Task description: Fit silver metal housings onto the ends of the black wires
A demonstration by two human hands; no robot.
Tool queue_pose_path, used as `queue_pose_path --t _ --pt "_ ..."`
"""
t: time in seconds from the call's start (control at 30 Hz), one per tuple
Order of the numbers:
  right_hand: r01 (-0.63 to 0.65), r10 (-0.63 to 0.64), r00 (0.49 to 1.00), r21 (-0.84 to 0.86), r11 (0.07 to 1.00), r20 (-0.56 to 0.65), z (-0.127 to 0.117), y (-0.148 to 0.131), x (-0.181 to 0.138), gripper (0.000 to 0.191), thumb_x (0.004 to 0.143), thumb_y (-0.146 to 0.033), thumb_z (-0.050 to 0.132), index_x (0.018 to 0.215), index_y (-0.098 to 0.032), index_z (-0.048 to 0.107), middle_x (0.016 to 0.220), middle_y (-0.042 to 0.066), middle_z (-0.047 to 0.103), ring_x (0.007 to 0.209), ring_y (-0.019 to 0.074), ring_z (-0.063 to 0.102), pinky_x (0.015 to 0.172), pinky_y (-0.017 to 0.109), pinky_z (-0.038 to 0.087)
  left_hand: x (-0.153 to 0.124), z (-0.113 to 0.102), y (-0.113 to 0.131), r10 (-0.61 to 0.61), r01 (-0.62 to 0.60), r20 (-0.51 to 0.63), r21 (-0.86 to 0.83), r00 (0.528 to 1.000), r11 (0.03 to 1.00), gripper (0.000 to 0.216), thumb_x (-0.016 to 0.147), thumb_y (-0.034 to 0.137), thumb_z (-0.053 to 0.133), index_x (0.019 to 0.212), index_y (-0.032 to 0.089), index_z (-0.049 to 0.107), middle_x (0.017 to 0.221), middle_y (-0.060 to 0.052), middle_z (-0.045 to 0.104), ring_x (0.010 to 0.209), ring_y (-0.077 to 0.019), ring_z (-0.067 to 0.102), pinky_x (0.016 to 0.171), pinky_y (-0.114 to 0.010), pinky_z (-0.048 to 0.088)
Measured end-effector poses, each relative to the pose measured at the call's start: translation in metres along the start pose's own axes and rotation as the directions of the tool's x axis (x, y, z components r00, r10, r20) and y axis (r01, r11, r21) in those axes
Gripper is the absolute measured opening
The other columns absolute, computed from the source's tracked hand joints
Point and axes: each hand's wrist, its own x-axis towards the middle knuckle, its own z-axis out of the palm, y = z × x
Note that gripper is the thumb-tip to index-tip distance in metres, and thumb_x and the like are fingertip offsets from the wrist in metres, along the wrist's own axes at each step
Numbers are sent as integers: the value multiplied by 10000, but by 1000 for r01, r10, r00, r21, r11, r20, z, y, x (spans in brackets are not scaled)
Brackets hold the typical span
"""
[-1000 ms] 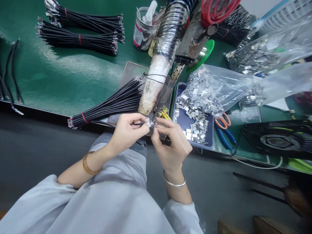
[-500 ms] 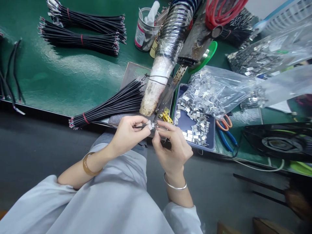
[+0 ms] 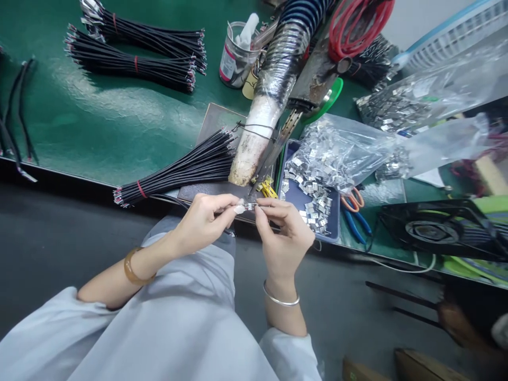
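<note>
My left hand [image 3: 206, 222] is closed in a pinch on the end of a black cable, most of which its fingers hide. A small silver metal connector [image 3: 250, 206] bridges the gap between my two hands. My right hand [image 3: 283, 233] pinches the connector's right end between thumb and fingers. Just behind my hands, a bundle of black cables [image 3: 186, 166] tied with a red band lies over a dark board [image 3: 210, 124]. To the right, a blue tray [image 3: 335, 225] holds many loose metal connector pieces [image 3: 315, 198] like the one in my fingers.
A taped duct hose [image 3: 262, 114] and a soldering iron [image 3: 288, 127] hang over the board. A bag of connectors [image 3: 337, 148] overlaps the tray, with orange-and-blue pliers [image 3: 355, 217] and a black fan [image 3: 432, 227] beyond. More cable bundles [image 3: 130, 66] and a jar [image 3: 234, 58] stand behind.
The fingertips of both hands have shifted slightly, and the connector now lies more level between them. My view has moved a little, so the tray and fan appear further left.
</note>
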Motion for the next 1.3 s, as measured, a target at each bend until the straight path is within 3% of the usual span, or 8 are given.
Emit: queue_pose_path --t 0.17,0.27,0.4,0.63,0.87,1.1,1.3 --pt "105 -108 993 -58 993 -45 3 -1 -3 149 875 -75 726 877 -220 694 906 7 784 831 138 763 707 235 631 0 2 -2 17 -20 -62 -48 998 999 193 900 242 619 843 133 768 634 -9 683 515 -96 499 503 -207 388" --pt "94 -96 994 -39 995 -53 3 0 -4 146 879 -76 722 878 -219 693 907 11 781 822 138 760 684 231 626 -1 5 -4 110 -107 -110 32 988 994 140 867 190 652 851 149 785 714 -31 742 526 -93 524 501 -199 397" --pt "62 -62 998 16 998 -30 4 1 -5 142 888 -76 711 875 -216 690 905 11 773 814 128 751 655 212 613 -2 8 -3 228 -209 -150 134 962 969 186 860 135 609 756 145 764 632 -20 707 514 -85 523 519 -183 419" --pt "142 -145 989 -66 988 -34 4 -1 -4 177 873 -53 720 896 -222 676 939 14 785 871 144 757 757 268 611 3 11 2 -49 39 -158 -65 986 997 198 786 179 615 762 118 802 717 -43 773 610 -106 638 510 -135 457" --pt "164 -165 986 -74 984 -8 6 4 0 178 882 -71 722 878 -231 645 944 19 785 900 170 766 776 305 608 9 14 1 -202 166 -139 -231 970 959 210 759 244 638 723 118 803 693 -31 758 580 -105 624 536 -154 508" --pt "197 -200 980 -105 975 -17 8 4 3 195 872 -56 733 885 -229 643 965 28 789 904 164 767 814 302 611 13 16 4 -215 158 -194 -273 957 949 175 737 223 648 688 117 777 638 -10 701 580 -90 594 530 -137 503" --pt "198 -201 979 -99 975 -22 7 3 2 195 872 -61 731 878 -231 635 958 26 790 899 169 771 809 307 620 13 16 5 -215 161 -176 -274 961 948 159 731 195 640 675 111 762 607 5 663 528 -61 514 480 -120 434"
